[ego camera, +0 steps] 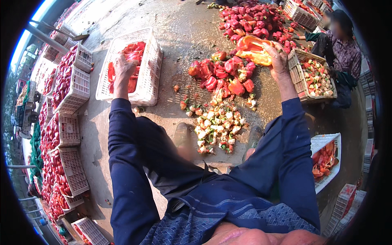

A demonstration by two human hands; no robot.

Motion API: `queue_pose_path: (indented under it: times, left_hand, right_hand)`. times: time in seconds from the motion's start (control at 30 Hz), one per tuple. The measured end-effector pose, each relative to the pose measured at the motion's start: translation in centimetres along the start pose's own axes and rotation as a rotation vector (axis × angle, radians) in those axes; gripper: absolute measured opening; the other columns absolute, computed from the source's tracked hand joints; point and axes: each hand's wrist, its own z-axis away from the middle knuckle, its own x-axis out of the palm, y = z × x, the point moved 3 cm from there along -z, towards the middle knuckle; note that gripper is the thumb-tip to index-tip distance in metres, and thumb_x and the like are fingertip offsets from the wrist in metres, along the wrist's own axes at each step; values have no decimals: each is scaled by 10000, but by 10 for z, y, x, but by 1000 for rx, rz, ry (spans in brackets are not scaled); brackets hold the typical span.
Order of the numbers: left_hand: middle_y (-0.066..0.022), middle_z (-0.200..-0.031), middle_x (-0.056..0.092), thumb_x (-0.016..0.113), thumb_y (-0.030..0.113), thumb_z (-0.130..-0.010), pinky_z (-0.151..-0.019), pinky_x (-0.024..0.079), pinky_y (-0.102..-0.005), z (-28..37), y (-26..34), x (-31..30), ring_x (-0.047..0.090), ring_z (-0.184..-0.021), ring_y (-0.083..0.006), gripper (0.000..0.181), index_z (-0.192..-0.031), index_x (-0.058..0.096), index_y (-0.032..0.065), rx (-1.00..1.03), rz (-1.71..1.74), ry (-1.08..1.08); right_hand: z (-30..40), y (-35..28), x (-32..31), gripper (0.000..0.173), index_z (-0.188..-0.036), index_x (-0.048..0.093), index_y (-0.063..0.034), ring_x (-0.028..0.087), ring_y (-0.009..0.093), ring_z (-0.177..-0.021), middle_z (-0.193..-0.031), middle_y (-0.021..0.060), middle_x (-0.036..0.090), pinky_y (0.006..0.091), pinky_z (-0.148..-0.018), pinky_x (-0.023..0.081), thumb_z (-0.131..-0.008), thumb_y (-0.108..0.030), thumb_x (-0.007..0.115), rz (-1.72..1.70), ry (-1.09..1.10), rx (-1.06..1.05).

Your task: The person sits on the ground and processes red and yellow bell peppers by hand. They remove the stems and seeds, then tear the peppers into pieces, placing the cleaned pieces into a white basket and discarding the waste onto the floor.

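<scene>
My right hand (279, 59) holds up an opened bell pepper (252, 49), its hollow orange-yellow inside facing me. Over a white plastic crate (150, 82) on the left is my left hand (125, 69), right above red pepper pieces (132, 84). Its fingers are partly hidden, so whether they grip a piece cannot be told. Below the held pepper, a small heap of red peppers (222, 72) lies on the wet concrete floor. Pale pepper cores with green stems (216, 125) are piled between my shoes.
A large pile of red peppers (251, 20) lies farther off. At right, a person (343, 52) sits by a crate of cores (317, 78). Another crate (326, 162) with pepper pieces stands beside my right leg. Filled crates (69, 128) line the left side.
</scene>
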Motion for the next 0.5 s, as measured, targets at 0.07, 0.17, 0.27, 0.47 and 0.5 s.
queue_pose_path:
  times: [0.07,0.17,0.27,0.47,0.5]
  left_hand:
    - [-258,-1285,652,795,232,-744,-992,517,-427,10,-5,14,657,-1164,-359,672,-1326,588,-32,109,-31,-64]
    - [-243,-1270,659,806,243,-785,-970,532,-397,37,56,42,666,-1153,-304,651,-1331,587,-36,187,284,-284]
    - [-250,-1302,638,796,305,-829,-982,538,-404,77,142,43,667,-1161,-298,712,-1383,536,-58,341,699,-635]
    - [-163,-1189,697,743,173,-921,-922,559,-325,129,231,45,681,-1063,-171,588,-1390,492,-80,512,964,-917]
    - [-152,-1148,717,752,179,-914,-910,559,-322,127,228,57,687,-1033,-160,585,-1377,504,-80,578,844,-852]
  right_hand:
    - [13,-4,34,163,-1050,660,-44,665,103,-852,-968,32,689,267,-773,553,-899,-92,698,-14,-70,-41]
    - [31,-7,60,147,-1032,670,-19,653,108,-885,-987,35,666,261,-812,548,-902,-86,688,-12,-178,22]
    - [41,-1,73,199,-1038,699,-2,648,135,-958,-1107,76,637,275,-863,533,-895,-139,689,66,-273,-8]
    - [52,-2,69,350,-1156,659,16,634,150,-927,-1070,70,659,298,-856,522,-856,-165,658,170,-396,49]
    - [56,-8,74,371,-1174,652,13,633,146,-922,-1065,70,664,296,-855,522,-850,-169,658,198,-423,68]
